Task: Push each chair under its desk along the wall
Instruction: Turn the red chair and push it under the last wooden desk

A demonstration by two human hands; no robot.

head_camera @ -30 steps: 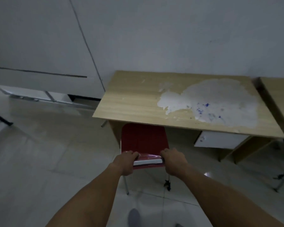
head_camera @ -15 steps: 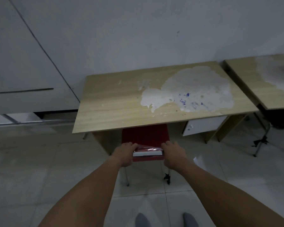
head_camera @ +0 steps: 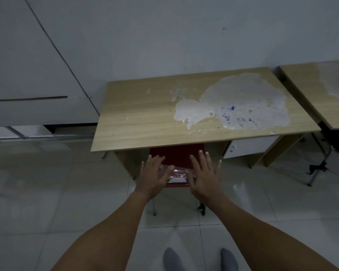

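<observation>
Chair (head_camera: pixel 177 156), red, seat tucked beneath front edge of wooden desk (head_camera: pixel 141 122) against wall (head_camera: pixel 164 36); backrest and rear legs projecting onto tiled floor (head_camera: pixel 47 192). Left hand (head_camera: pixel 152 176) and right hand (head_camera: pixel 204 177) flat over backrest, fingers spread, gripping nothing; contact with backrest not determinable. Second desk (head_camera: pixel 309 89) just beside, to right.

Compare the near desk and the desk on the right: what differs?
The near desk shows whole; the right desk is cut by the frame edge. The near desk has a red chair partly under it; no chair shows at the right desk. Both have wood-grain tops with pale worn patches and stand against the wall.
</observation>
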